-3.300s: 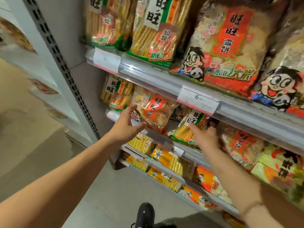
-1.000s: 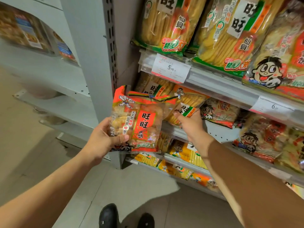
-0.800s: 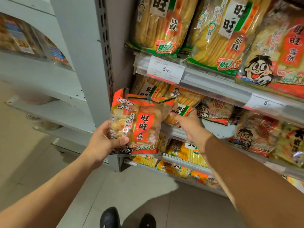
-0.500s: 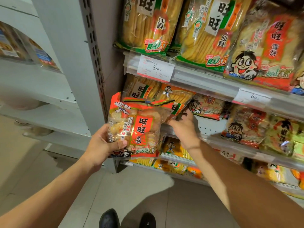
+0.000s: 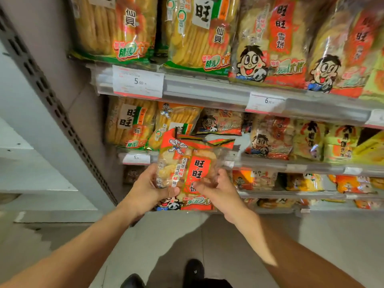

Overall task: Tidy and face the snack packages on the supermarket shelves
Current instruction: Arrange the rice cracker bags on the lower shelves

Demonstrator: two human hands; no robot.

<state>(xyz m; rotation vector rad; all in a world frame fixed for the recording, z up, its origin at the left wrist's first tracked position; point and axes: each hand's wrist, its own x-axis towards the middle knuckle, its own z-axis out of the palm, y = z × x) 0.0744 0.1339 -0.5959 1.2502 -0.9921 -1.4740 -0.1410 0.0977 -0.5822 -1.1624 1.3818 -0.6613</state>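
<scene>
Item in my hands, centre of the frame: one red rice cracker bag (image 5: 193, 173), upright, label facing me, held in front of the shelves and clear of them. My left hand (image 5: 150, 189) grips its lower left side, thumb across the front; my right hand (image 5: 216, 189) grips the lower right side, fingers curled around the edge. Top shelf (image 5: 207, 90), upper half of the frame: large yellow cracker bags (image 5: 193, 34) at left, red cartoon-face bags (image 5: 270, 42) at right, two price tags (image 5: 138, 82) on the rail. Middle shelf (image 5: 270, 162), behind the held bag: smaller yellow bags (image 5: 131, 123) at left, one red bag (image 5: 220, 123) lying tilted behind them, more red and yellow packs to the right. Lower shelves, lower right: orange packs (image 5: 353, 183), blurred. Grey slotted upright (image 5: 52, 104), left of the frame. Floor (image 5: 176, 235) and my dark shoes (image 5: 194, 271) at the bottom.
</scene>
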